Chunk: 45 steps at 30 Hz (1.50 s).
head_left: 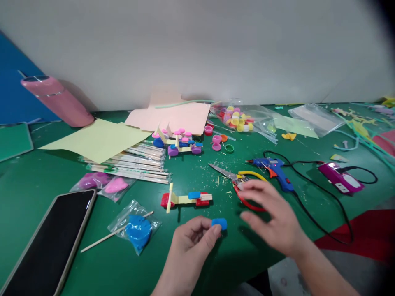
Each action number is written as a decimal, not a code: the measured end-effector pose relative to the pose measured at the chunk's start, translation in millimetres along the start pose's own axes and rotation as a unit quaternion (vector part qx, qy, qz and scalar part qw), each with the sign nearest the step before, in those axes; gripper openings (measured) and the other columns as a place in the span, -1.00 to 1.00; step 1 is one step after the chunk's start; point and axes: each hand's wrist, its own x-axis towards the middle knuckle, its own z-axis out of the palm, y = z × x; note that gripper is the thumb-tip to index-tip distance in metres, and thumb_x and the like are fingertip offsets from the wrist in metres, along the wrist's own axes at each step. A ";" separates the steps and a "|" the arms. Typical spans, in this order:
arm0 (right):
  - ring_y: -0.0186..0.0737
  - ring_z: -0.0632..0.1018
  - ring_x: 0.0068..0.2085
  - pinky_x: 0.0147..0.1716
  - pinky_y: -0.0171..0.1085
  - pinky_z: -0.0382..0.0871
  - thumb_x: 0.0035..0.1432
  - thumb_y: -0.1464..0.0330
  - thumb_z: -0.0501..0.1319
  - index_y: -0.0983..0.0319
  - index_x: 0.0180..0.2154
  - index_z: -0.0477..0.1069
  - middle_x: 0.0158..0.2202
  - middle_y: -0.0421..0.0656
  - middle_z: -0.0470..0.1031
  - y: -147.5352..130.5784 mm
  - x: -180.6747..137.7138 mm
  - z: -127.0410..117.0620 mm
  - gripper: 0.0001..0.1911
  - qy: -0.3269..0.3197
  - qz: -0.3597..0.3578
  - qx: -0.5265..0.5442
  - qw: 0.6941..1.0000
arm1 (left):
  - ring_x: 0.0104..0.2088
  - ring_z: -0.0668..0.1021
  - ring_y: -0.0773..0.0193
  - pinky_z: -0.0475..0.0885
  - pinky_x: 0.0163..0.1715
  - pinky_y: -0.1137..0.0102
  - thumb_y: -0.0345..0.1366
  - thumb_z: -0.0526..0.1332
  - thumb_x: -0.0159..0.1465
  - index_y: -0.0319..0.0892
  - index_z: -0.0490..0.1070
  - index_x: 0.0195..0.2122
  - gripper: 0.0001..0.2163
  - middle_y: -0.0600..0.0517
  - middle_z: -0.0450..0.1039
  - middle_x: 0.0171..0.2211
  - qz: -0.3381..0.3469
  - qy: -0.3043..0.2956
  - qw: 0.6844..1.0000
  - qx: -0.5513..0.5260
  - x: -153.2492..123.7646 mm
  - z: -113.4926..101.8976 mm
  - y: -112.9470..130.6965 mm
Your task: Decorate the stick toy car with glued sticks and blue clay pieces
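Observation:
My left hand (191, 242) pinches a small blue bottle cap (219, 223) between thumb and forefinger, low over the green table (37, 181). My right hand (273, 216) hovers open and blurred just right of it, fingers spread over the red-and-yellow-handled scissors (237, 181). Just beyond my left hand lies a small craft vehicle (185, 200) of wooden sticks with red caps and one blue cap. A second stick vehicle (179, 142) with pink, blue and purple caps stands farther back.
A blue glue gun (274, 169) with a black cord lies right of the scissors, near a purple box (339, 177). Bundled chopsticks (135, 164), bags of caps (138, 230) (237, 117), paper sheets (98, 139), a tablet (52, 242) and a pink flask (57, 100) fill the left and back.

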 end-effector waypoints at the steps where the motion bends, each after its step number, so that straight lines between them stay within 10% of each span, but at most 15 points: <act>1: -0.09 0.35 -0.01 -0.07 -0.17 0.29 0.05 0.29 0.19 0.13 -0.08 0.31 -0.04 -0.07 0.29 -12.5 0.3 5.5 -0.66 -0.038 -0.032 0.024 0.998 | -0.58 0.28 0.43 0.19 -0.57 0.52 -0.19 0.24 0.05 -0.20 0.42 -0.55 -0.82 0.12 0.33 -0.60 -0.015 -0.003 1.000 -0.021 1.0 0.5 0.9; 14: -0.13 0.35 -0.01 -0.05 -0.16 0.29 0.06 0.35 0.20 0.17 -0.17 0.40 -0.04 -0.08 0.27 -17.6 11.2 39.0 -0.76 -0.014 0.010 0.089 0.996 | -0.54 0.36 0.37 0.27 -0.54 0.48 -0.22 0.12 0.17 -0.18 0.44 -0.42 -0.82 0.08 0.38 -0.53 0.084 0.006 0.994 0.069 9.2 -5.3 0.6; 23: -0.14 0.33 0.01 -0.02 -0.16 0.25 0.06 0.37 0.21 0.15 -0.16 0.43 -0.03 -0.09 0.24 -14.1 34.6 56.3 -0.75 -0.034 0.042 0.119 0.991 | -0.33 0.43 0.22 0.37 -0.29 0.29 -0.51 0.15 0.10 -0.24 0.40 -0.42 -0.91 -0.07 0.39 -0.39 0.419 0.132 0.813 0.382 16.9 -16.7 -25.0; 45: -0.15 0.31 0.02 -0.07 -0.20 0.25 0.05 0.34 0.23 0.13 -0.17 0.46 0.00 -0.11 0.23 -9.7 33.4 67.1 -0.75 -0.034 0.048 0.098 0.993 | -0.01 0.34 -0.02 0.25 -0.16 0.11 -0.43 0.15 0.10 -0.14 0.36 -0.41 -0.94 -0.14 0.33 -0.12 0.392 0.157 0.737 0.527 19.2 -25.5 -33.9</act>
